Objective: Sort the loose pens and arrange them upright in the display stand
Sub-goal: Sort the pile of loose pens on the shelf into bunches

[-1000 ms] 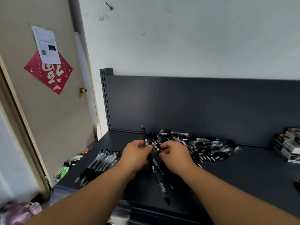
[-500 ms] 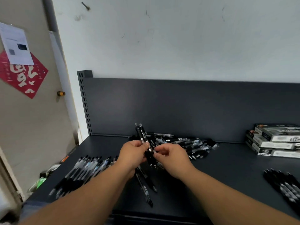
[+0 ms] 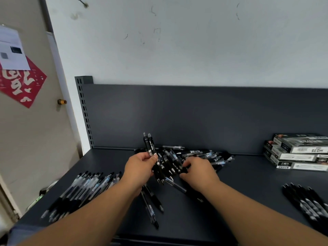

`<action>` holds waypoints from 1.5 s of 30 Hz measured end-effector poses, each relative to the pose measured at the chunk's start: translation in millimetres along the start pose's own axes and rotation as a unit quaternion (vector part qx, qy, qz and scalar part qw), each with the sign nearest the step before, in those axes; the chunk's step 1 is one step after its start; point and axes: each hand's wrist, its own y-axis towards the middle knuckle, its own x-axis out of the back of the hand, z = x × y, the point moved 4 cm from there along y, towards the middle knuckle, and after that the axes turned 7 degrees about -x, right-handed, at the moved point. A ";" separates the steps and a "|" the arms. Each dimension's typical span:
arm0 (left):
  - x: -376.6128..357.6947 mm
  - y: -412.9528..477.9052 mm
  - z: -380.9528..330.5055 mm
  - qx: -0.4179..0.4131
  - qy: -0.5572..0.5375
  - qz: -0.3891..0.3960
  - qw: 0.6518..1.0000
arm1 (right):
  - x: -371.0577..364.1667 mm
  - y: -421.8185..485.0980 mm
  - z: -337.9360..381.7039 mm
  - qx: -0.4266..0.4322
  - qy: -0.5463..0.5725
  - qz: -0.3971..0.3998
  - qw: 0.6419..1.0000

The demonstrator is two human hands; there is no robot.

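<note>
the left hand [image 3: 140, 169] grasps a small bunch of black pens [image 3: 150, 146] between thumb and curled fingers. two of them stick up almost upright above the fist, clicker ends on top, and more of the bunch fans out below and to the right of the hand with tips pointing down toward the near side. the right hand [image 3: 198, 170] is just beside it, palm down, fingers bent onto the lower ends of that fan at the edge of the loose pile [image 3: 197, 154]. i cannot tell whether it is pinching a pen or only touching them.

the pile lies on the dark shelf [image 3: 248, 189], in the middle, close to the back panel [image 3: 195, 118], with pens crossing each other in every direction. a few single pens [image 3: 150, 206] lie nearer, partly under the left wrist. on the near left a row of pens [image 3: 85, 189] lies side by side, slanted, all facing the same way. on the near right, at the edge of view, is another row of black pens [image 3: 308, 203].

a stack of flat boxes [image 3: 300, 151] sits far right against the back panel. to the left of the shelf is a door with a red paper square [image 3: 19, 86] and a white sheet [image 3: 10, 50] stuck on it.
</note>
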 end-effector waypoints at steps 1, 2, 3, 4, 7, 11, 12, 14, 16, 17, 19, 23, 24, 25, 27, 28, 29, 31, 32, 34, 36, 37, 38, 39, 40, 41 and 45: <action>0.1 -0.2 -0.3 -0.002 0.001 0.000 1.000 | -0.7 0.0 0.1 0.000 0.003 0.004 1.000; 0.5 -0.1 -0.2 -0.004 0.002 0.000 1.000 | -0.8 -0.4 0.6 0.003 0.003 0.006 1.000; 0.4 -0.3 -0.4 -0.005 0.001 0.000 1.000 | -0.8 -0.7 2.1 0.008 0.000 0.004 1.000; 1.2 -0.7 -1.1 -0.007 0.001 -0.001 1.000 | -0.7 -1.4 4.8 0.016 -0.006 -0.004 1.000; 3.5 -0.1 -1.7 -0.012 0.000 -0.005 1.000 | -1.8 -3.2 18.9 0.042 -0.017 -0.032 0.998; 9.3 1.0 -0.3 -0.013 0.004 -0.010 1.000 | -9.6 -0.5 38.7 0.052 -0.083 -0.033 0.995; 10.9 1.3 0.1 -0.011 0.002 -0.010 1.000 | -11.6 1.4 42.5 0.055 -0.106 -0.036 0.992; 13.7 1.6 0.4 -0.011 -0.003 -0.009 1.000 | -15.8 5.7 47.1 0.048 -0.139 -0.039 0.988; 16.6 2.9 1.2 -0.009 -0.004 -0.006 1.000 | -18.4 9.3 49.4 0.031 -0.139 -0.042 0.989; 18.1 3.9 2.1 -0.007 -0.006 -0.005 1.000 | -18.1 10.2 50.0 0.020 -0.125 -0.044 0.991; 19.7 4.9 2.3 -0.002 -0.013 0.001 1.000 | -14.9 8.9 48.8 -0.003 -0.074 -0.045 0.996; 14.3 5.4 -0.2 0.005 -0.025 0.021 0.999 | -6.1 -1.7 44.0 -0.031 0.069 -0.044 0.996; 10.9 4.5 -2.2 0.005 -0.028 0.028 0.999 | -3.0 -5.5 43.0 -0.032 0.100 -0.047 0.993; 7.0 3.8 -4.1 0.004 -0.033 0.035 0.999 | -0.1 -9.4 41.8 -0.034 0.127 -0.050 0.990; -2.5 1.4 -8.8 -0.001 -0.034 0.054 0.998 | 7.2 -18.2 36.3 -0.039 0.174 -0.060 0.982; -6.7 -0.2 -12.2 -0.005 -0.033 0.061 0.998 | 10.1 -22.0 32.9 -0.041 0.199 -0.065 0.977; -12.8 -2.0 -15.6 -0.007 -0.035 0.071 0.997 | 13.5 -25.9 27.6 -0.045 0.228 -0.070 0.970; -26.2 -6.5 -22.5 -0.010 -0.040 0.089 0.995 | 20.3 -33.0 15.8 -0.051 0.286 -0.073 0.954; -34.2 -10.3 -27.1 -0.013 -0.042 0.097 0.994 | 25.0 -37.0 9.5 -0.051 0.296 -0.074 0.951; -51.3 -19.2 -35.7 -0.021 -0.052 0.115 0.992 | 35.6 -44.6 -3.8 -0.050 0.299 -0.073 0.950; -72.5 -30.5 -44.9 -0.028 -0.059 0.138 0.988 | 48.2 -52.4 -22.0 -0.048 0.305 -0.073 0.948; -84.3 -37.7 -50.3 -0.033 -0.061 0.150 0.986 | 55.4 -56.2 -32.3 -0.046 0.304 -0.075 0.949; -94.9 -43.8 -54.8 -0.038 -0.063 0.159 0.985 | 61.6 -59.0 -41.4 -0.045 0.305 -0.073 0.948; -108.5 -51.2 -59.5 -0.042 -0.063 0.169 0.983 | 69.1 -62.0 -52.7 -0.045 0.312 -0.068 0.946; -121.9 -58.8 -63.4 -0.046 -0.062 0.178 0.981 | 76.0 -64.7 -63.6 -0.041 0.323 -0.056 0.944; -137.4 -67.3 -66.7 -0.047 -0.061 0.185 0.980 | 82.4 -66.6 -76.4 -0.036 0.334 -0.038 0.941; -200.5 -96.2 -65.1 -0.032 -0.045 0.205 0.977 | 110.6 -72.5 -135.9 -0.062 0.324 0.012 0.944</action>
